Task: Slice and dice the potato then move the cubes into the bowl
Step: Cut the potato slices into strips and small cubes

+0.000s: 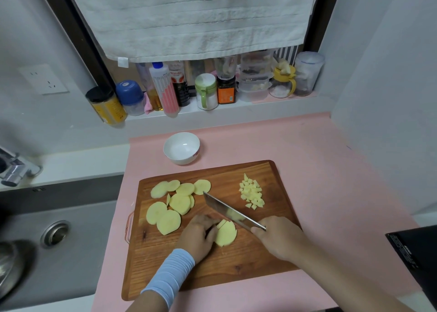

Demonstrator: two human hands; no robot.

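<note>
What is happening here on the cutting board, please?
A person is dicing a potato on the wooden cutting board. The right hand holds a cleaver and cuts strips from a potato slice, which the left hand steadies. More round slices wait at the board's left side, and a small pile of cubes lies at the far right. The white bowl beyond the board holds nothing yet.

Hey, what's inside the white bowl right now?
Nothing visible: the white bowl shows only its bare inside. The potato cubes lie on the cutting board. The near inner wall is hidden by its rim.
</note>
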